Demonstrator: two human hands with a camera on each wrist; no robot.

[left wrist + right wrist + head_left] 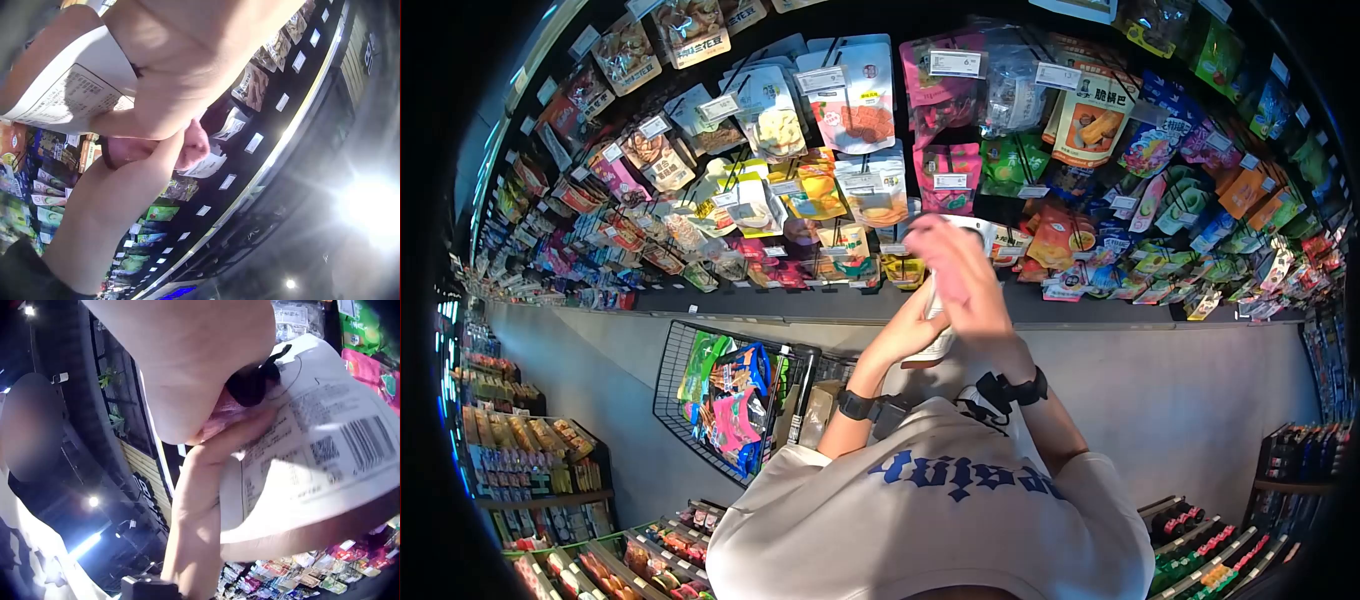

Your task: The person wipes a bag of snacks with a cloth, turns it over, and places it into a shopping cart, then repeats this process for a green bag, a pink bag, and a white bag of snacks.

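The white printed flexible pouch with a brown edge point(312, 434), pinched in the left hand point(903, 328) near the dark display rack point(800, 304), may slip or twist if the right hand point(965, 285), its hold indeterminable through blur, pushes off-centre.

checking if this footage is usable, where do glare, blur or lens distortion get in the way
Head view: strong fisheye curve, black corners, the right hand smeared by blur; left wrist view: a lamp flares white at the right; right wrist view: sunlike glare bleaches part of the printed packet, with shadow across it and its small print soft.
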